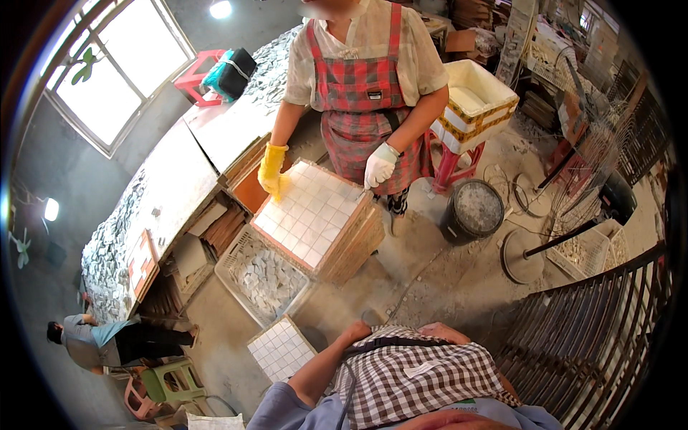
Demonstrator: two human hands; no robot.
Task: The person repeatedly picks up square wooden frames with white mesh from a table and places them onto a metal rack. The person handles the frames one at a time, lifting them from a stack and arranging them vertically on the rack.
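My left hand (pixel 355 332) rests by the upper edge of my brown-and-white checked apron (pixel 416 369), its fingers too small and turned away to make out. Mostly hidden behind that apron, my right hand (pixel 443 332) shows only in part. Below my left forearm is a board of white square tiles (pixel 281 351). Ahead, a co-worker in a red checked apron stands at a stack of boards topped by a tiled panel (pixel 308 208). The co-worker's yellow-gloved hand (pixel 271 170) touches the panel, and the white-gloved hand (pixel 380 166) is at its far right corner.
A plastic crate (pixel 228 266) of tile pieces stands left of the stack. Beyond it runs a long table (pixel 172 168) heaped with pieces. A black bucket (pixel 473 209) and a foam box (pixel 459 129) on a red stool are to the right. Dark metal racks (pixel 573 344) fill the lower right.
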